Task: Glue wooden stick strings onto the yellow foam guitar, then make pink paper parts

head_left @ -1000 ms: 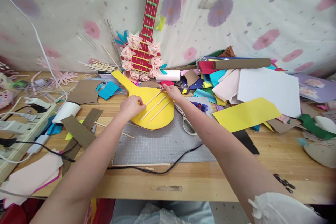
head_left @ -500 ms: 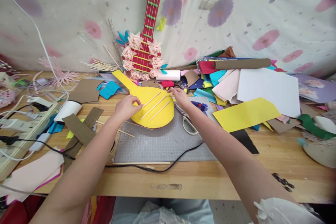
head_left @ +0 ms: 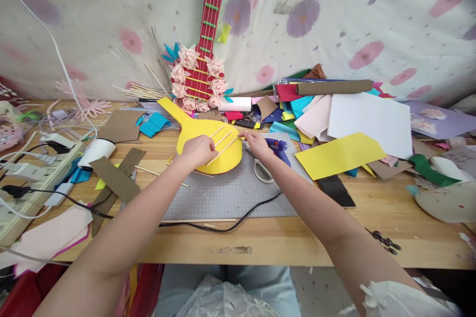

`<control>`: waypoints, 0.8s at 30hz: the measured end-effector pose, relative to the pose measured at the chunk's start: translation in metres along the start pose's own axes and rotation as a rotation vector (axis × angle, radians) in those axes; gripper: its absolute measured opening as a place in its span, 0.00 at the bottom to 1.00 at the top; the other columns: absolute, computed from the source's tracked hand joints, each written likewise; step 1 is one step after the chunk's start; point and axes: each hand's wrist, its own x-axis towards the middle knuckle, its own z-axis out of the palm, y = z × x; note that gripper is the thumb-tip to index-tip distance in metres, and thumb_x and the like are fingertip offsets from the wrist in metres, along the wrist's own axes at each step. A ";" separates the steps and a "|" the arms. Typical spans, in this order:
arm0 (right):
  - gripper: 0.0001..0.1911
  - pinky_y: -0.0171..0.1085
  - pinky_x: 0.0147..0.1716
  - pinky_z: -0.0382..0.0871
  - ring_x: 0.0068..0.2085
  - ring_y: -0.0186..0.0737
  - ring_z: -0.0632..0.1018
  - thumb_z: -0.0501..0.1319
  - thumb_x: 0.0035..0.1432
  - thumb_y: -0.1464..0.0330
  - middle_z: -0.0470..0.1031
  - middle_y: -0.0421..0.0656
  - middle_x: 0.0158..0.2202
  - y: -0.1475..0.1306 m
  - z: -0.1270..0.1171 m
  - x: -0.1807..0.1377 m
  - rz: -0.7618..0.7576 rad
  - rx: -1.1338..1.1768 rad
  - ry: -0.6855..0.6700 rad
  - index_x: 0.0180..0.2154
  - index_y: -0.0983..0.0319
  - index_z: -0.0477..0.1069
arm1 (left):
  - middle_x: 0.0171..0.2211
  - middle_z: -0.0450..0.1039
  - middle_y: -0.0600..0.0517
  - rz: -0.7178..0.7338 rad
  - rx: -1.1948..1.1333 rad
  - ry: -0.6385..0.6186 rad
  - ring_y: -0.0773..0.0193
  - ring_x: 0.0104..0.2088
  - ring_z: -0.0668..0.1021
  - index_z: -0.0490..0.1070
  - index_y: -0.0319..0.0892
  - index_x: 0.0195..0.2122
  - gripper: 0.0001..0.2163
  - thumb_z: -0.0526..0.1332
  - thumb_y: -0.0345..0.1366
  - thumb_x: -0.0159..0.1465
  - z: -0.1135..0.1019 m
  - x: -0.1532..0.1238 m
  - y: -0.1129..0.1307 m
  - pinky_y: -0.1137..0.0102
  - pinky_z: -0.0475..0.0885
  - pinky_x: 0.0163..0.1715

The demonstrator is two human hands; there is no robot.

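"Where was the flat yellow banjo-shaped piece (head_left: 197,128)?"

"Partly over the grey gridded cutting mat (head_left: 223,199), neck toward ten o'clock. It looked light and stiff, best held by its rim; the thin pale wooden sticks (head_left: 222,151) seemed easily snapped."

"And the fingers?"

"The left hand (head_left: 201,149) curled its over the sticks; the right hand (head_left: 256,143) bunched its at the three o'clock rim. Whether either pinched anything, I couldn't tell."

"Obstacles?"

"A blue glue gun (head_left: 279,146) at three, grey-handled scissors (head_left: 265,181) at four, a black cable (head_left: 260,202) at five."

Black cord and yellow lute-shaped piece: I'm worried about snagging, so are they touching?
Apart: the head view shows grey cutting mat between the black cord and the yellow piece.
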 end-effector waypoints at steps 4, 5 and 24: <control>0.21 0.35 0.39 0.62 0.36 0.37 0.73 0.47 0.54 0.60 0.75 0.43 0.32 -0.004 0.000 -0.006 0.014 -0.003 0.001 0.32 0.64 0.75 | 0.35 0.73 0.52 0.007 0.034 -0.023 0.61 0.34 0.74 0.74 0.46 0.28 0.11 0.57 0.45 0.49 -0.002 0.002 0.007 0.71 0.66 0.30; 0.21 0.35 0.39 0.62 0.36 0.37 0.73 0.47 0.54 0.60 0.75 0.43 0.32 -0.005 0.000 -0.007 0.018 -0.006 0.000 0.31 0.63 0.75 | 0.36 0.73 0.52 0.009 0.041 -0.027 0.61 0.34 0.74 0.74 0.46 0.28 0.11 0.57 0.45 0.49 -0.002 0.002 0.009 0.71 0.66 0.31; 0.21 0.34 0.39 0.62 0.37 0.37 0.73 0.47 0.54 0.59 0.75 0.44 0.33 -0.002 0.003 -0.005 0.016 0.012 -0.028 0.32 0.64 0.74 | 0.34 0.74 0.51 -0.026 0.026 -0.085 0.58 0.34 0.75 0.73 0.45 0.29 0.10 0.57 0.42 0.48 0.000 0.008 0.017 0.69 0.66 0.30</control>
